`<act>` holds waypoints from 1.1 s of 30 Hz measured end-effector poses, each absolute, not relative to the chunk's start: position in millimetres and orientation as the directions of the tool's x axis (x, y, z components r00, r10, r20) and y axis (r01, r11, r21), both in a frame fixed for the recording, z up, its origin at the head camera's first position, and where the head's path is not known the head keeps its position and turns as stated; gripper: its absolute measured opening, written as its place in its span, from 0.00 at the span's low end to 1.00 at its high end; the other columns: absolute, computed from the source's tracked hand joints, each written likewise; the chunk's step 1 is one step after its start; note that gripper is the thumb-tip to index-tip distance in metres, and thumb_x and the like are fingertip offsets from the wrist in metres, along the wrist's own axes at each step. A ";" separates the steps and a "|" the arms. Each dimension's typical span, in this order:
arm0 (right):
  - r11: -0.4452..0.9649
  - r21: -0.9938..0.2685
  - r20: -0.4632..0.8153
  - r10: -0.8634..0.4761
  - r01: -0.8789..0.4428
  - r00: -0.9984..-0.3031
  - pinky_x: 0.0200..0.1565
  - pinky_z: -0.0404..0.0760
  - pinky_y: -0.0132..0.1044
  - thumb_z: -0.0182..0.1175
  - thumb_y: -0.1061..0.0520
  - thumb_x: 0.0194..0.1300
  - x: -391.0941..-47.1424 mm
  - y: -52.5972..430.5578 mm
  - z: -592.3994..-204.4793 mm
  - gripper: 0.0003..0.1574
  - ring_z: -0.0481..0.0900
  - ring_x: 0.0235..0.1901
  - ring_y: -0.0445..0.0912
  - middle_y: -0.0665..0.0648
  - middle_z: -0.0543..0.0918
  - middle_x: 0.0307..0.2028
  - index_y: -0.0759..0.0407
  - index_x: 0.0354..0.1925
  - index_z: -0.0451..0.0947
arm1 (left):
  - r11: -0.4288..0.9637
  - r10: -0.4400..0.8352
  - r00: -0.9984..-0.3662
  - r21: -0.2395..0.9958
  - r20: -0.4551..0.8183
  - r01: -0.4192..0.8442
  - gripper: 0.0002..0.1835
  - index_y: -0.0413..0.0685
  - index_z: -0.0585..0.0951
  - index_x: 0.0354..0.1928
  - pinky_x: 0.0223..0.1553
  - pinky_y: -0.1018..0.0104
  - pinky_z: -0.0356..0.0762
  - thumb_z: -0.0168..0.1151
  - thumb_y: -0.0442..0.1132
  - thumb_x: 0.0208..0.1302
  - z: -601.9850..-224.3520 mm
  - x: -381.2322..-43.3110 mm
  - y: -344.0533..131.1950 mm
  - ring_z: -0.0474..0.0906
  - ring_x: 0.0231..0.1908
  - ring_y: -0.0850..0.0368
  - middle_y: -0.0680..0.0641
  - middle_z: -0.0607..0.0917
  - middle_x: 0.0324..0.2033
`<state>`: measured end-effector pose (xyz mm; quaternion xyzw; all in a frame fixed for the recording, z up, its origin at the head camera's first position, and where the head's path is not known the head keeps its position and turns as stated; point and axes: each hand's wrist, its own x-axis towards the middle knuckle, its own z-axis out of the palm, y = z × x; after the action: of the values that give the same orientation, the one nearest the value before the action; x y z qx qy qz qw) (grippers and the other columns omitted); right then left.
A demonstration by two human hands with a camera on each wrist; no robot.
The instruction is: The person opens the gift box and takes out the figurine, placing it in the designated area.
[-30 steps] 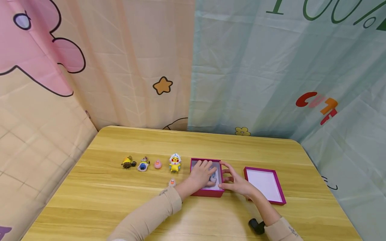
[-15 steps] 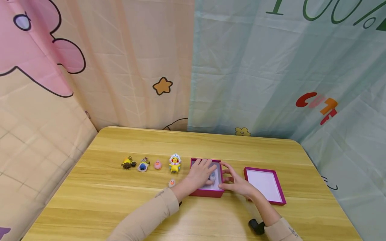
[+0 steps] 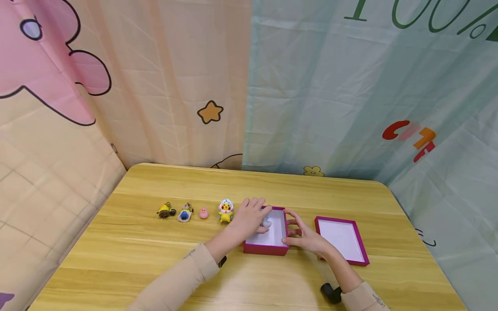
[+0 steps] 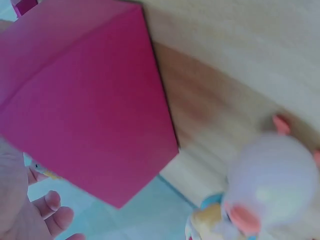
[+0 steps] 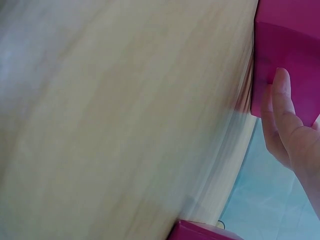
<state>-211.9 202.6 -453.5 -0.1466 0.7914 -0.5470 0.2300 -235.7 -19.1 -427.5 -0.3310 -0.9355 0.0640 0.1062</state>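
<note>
My left hand (image 3: 249, 219) reaches over the left side of an open magenta box (image 3: 266, 250) and holds a small grey-blue toy (image 3: 266, 223) between thumb and fingers. The toy is partly hidden by the hand. In the left wrist view, the fingers (image 4: 59, 220) curl beyond the box wall, and a bit of a toy with an eye shows there. My right hand (image 3: 305, 235) rests against the box's right wall, thumb near the front corner and index finger near the back corner. In the right wrist view, fairly straight fingers (image 5: 284, 102) touch the outer wall.
A magenta lid (image 3: 342, 239) lies white side up, right of the box. Left of it stand a Pikachu figure (image 3: 226, 211), a pink toy duck (image 3: 204, 213) and two yellow figures, one with blue (image 3: 185, 213), one with brown (image 3: 166, 211). A pale toy duck (image 4: 272, 175) sits near my left wrist.
My left hand has moved left and slightly up from the box's middle toward its left rim, bringing the grey-blue toy along. The right hand stays on the box's right wall.
</note>
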 end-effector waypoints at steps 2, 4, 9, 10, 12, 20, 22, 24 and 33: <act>0.359 -0.933 -0.201 -0.482 0.017 -0.852 0.49 0.73 0.50 0.62 0.57 0.58 -211.8 202.7 -453.5 0.51 0.68 0.52 0.59 0.69 0.57 0.60 0.48 0.69 0.41 | 0.774 0.632 -0.759 -0.180 0.158 0.607 0.31 0.60 0.70 0.56 0.48 0.62 0.64 0.58 0.65 0.53 -424.5 -234.2 -24.4 0.65 0.46 0.55 0.50 0.70 0.49; 0.359 -0.933 -0.200 -0.482 0.017 -0.853 0.49 0.72 0.50 0.62 0.57 0.58 -211.6 202.7 -453.6 0.51 0.67 0.52 0.59 0.69 0.57 0.60 0.48 0.69 0.41 | 0.774 0.633 -0.757 -0.179 0.165 0.608 0.31 0.59 0.70 0.55 0.47 0.62 0.64 0.58 0.64 0.52 -422.6 -232.6 -30.2 0.65 0.46 0.55 0.50 0.70 0.48; 0.361 -0.932 -0.199 -0.477 0.016 -0.856 0.50 0.72 0.50 0.62 0.57 0.58 -211.1 202.6 -453.7 0.51 0.67 0.52 0.58 0.69 0.57 0.60 0.48 0.69 0.42 | 0.772 0.635 -0.741 -0.206 0.218 0.601 0.31 0.58 0.71 0.52 0.45 0.62 0.65 0.59 0.66 0.49 -418.4 -227.9 -46.8 0.65 0.43 0.55 0.50 0.70 0.44; 0.362 -0.932 -0.199 -0.476 0.016 -0.857 0.50 0.72 0.50 0.62 0.57 0.58 -211.0 202.6 -453.5 0.51 0.67 0.52 0.58 0.69 0.57 0.60 0.48 0.69 0.42 | 0.773 0.635 -0.738 -0.212 0.231 0.598 0.31 0.58 0.72 0.51 0.43 0.62 0.65 0.60 0.66 0.49 -417.9 -227.4 -50.4 0.65 0.41 0.55 0.50 0.70 0.42; 0.363 -0.932 -0.201 -0.473 0.018 -0.858 0.50 0.72 0.50 0.62 0.57 0.58 -210.8 202.5 -453.2 0.51 0.67 0.52 0.58 0.69 0.57 0.60 0.48 0.69 0.42 | 0.775 0.631 -0.733 -0.204 0.253 0.597 0.31 0.56 0.72 0.51 0.43 0.62 0.65 0.62 0.65 0.48 -417.0 -226.3 -58.4 0.65 0.40 0.54 0.50 0.69 0.41; 0.366 -0.930 -0.212 -0.465 0.032 -0.859 0.50 0.72 0.50 0.63 0.57 0.57 -210.8 202.3 -452.6 0.52 0.67 0.52 0.59 0.69 0.57 0.61 0.47 0.69 0.42 | 0.787 0.616 -0.720 -0.207 0.319 0.582 0.31 0.54 0.72 0.48 0.40 0.62 0.66 0.64 0.62 0.45 -416.1 -222.0 -94.1 0.64 0.36 0.53 0.49 0.67 0.37; 0.368 -0.929 -0.213 -0.462 0.033 -0.861 0.50 0.72 0.50 0.63 0.57 0.57 -210.8 202.4 -452.6 0.52 0.67 0.52 0.58 0.69 0.57 0.61 0.47 0.69 0.42 | 0.790 0.612 -0.718 -0.204 0.331 0.579 0.31 0.53 0.73 0.48 0.40 0.61 0.67 0.65 0.62 0.44 -416.6 -221.0 -102.3 0.64 0.36 0.52 0.48 0.67 0.37; 0.369 -0.929 -0.213 -0.461 0.033 -0.861 0.50 0.72 0.50 0.63 0.57 0.57 -211.0 202.4 -452.8 0.52 0.67 0.52 0.58 0.69 0.57 0.61 0.47 0.69 0.42 | 0.796 0.603 -0.726 -0.190 0.331 0.575 0.32 0.52 0.73 0.49 0.40 0.59 0.67 0.66 0.60 0.44 -417.6 -219.6 -110.0 0.65 0.37 0.52 0.47 0.67 0.37; 0.378 -0.925 -0.214 -0.466 0.026 -0.859 0.50 0.73 0.50 0.63 0.57 0.57 -212.1 201.9 -453.4 0.52 0.67 0.52 0.58 0.69 0.57 0.61 0.46 0.69 0.42 | 0.820 0.572 -0.747 -0.201 0.339 0.536 0.32 0.49 0.74 0.48 0.39 0.57 0.68 0.67 0.59 0.42 -427.8 -211.4 -141.1 0.67 0.37 0.50 0.47 0.67 0.36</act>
<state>-212.1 201.9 -453.4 -0.1378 0.7984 -0.5403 0.2274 -211.4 -141.1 -427.8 -0.2966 -0.9335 0.0454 0.1961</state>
